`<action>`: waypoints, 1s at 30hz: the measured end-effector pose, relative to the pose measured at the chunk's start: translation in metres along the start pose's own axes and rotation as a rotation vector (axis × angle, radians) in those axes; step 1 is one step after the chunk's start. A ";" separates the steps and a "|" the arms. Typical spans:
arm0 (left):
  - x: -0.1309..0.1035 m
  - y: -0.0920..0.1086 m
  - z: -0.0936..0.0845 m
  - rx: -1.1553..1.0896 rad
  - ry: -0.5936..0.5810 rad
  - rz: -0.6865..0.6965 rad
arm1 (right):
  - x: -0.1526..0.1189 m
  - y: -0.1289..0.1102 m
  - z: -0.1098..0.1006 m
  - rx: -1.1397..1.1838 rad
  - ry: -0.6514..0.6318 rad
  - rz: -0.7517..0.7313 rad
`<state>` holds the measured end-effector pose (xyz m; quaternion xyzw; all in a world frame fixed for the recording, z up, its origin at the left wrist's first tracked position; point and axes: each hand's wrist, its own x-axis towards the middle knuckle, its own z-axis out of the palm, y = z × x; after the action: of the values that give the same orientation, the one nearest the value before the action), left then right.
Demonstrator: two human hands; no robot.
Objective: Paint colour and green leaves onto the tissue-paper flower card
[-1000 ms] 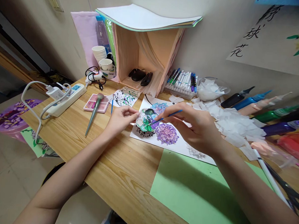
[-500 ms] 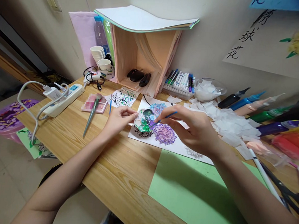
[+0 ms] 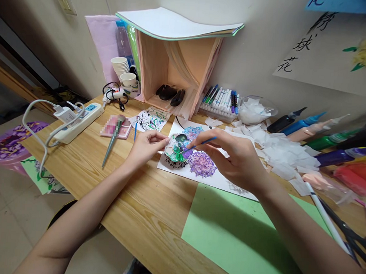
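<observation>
My left hand (image 3: 149, 146) pinches the rim of a small round paint palette (image 3: 171, 148), smeared with green, white and purple paint. In my right hand (image 3: 228, 153) is a thin blue paintbrush (image 3: 205, 140), its tip in the palette's wells near the green paint. Below the palette lies a white sheet (image 3: 220, 180) bearing textured flower clusters: a purple one (image 3: 201, 163), a blue one (image 3: 193, 132), and a black one (image 3: 174, 164) partly hidden by the palette. A green sheet (image 3: 223, 233) sits under my right forearm.
Torn white paper pieces (image 3: 280, 150) spread to the right, beside paint bottles (image 3: 309, 131). A power strip (image 3: 76, 123) and a grey-handled brush (image 3: 110, 147) lie left. Behind stand an open box (image 3: 174, 63), paper cups (image 3: 127, 79) and a marker tray (image 3: 220, 102). Scissors (image 3: 346, 231) rest far right.
The brush tip has shifted slightly left and down within the palette, toward the green paint. My left hand and the palette stay almost where they were.
</observation>
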<state>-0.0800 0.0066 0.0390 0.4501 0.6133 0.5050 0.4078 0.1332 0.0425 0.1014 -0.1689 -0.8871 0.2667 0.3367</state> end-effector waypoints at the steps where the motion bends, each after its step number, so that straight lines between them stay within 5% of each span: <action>1: 0.000 0.000 0.000 -0.004 -0.001 -0.001 | 0.000 0.000 0.000 0.003 -0.002 -0.007; 30: -0.001 0.000 0.002 0.018 -0.029 0.020 | 0.000 -0.001 0.003 0.007 -0.011 0.050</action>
<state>-0.0780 0.0060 0.0393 0.4672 0.6075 0.4968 0.4073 0.1311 0.0408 0.1005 -0.1884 -0.8835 0.2792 0.3255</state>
